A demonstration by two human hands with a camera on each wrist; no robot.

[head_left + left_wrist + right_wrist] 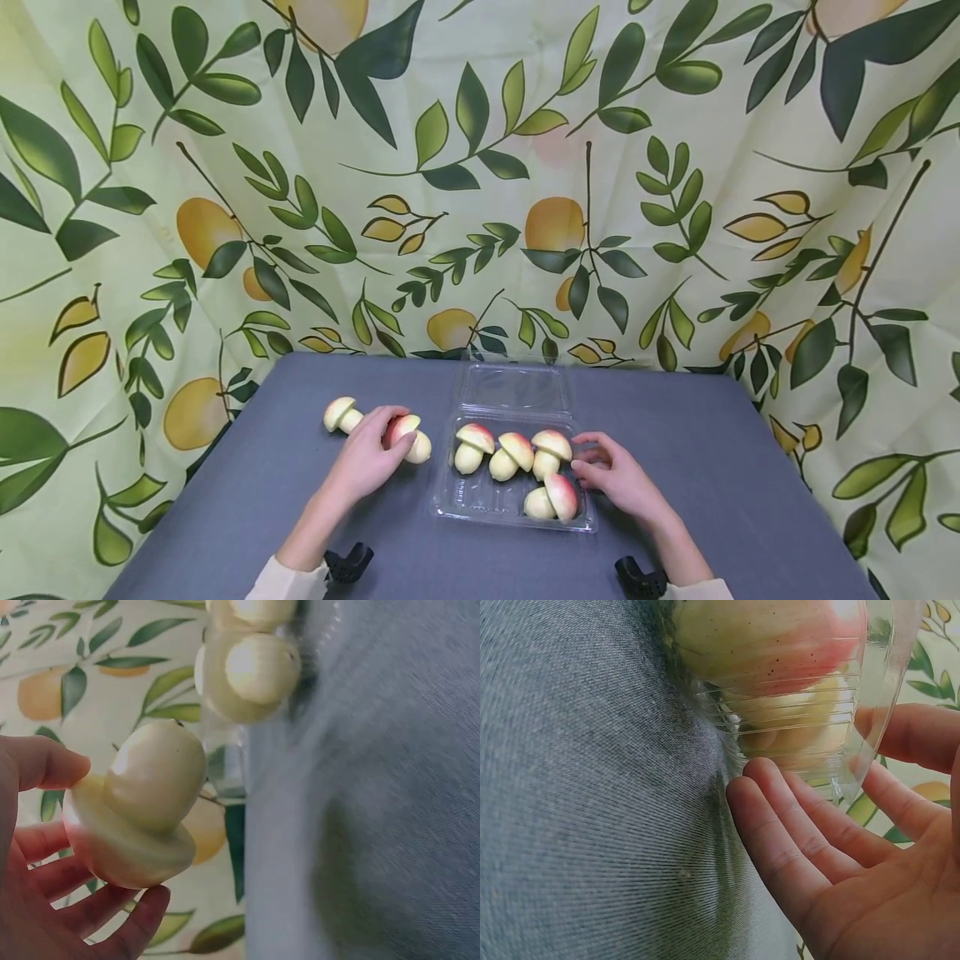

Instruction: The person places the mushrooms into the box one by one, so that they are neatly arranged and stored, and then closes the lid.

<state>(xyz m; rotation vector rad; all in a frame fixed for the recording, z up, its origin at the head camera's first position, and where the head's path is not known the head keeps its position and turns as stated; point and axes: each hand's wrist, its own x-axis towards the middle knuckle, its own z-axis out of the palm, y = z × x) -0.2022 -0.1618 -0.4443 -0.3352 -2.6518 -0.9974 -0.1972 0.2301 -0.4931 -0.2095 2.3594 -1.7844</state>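
Observation:
My left hand (372,450) holds a mushroom-shaped piece (405,437) by its red-tinged cap, left of the clear plastic box (480,510). In the left wrist view, thumb and fingers grip the cap and the pale round stem (156,776) points away from the palm. Several similar pieces lie in the box, three in a back row and one (551,498) at the front right. My right hand (617,475) rests at the box's right wall; the right wrist view shows its extended fingers (780,851) against the ribbed clear side (795,712).
Another mushroom-shaped piece (341,414) lies on the grey table (675,433) just beyond my left hand. The box's clear lid (516,389) lies folded back behind it. A leaf-patterned cloth (480,208) hangs behind the table.

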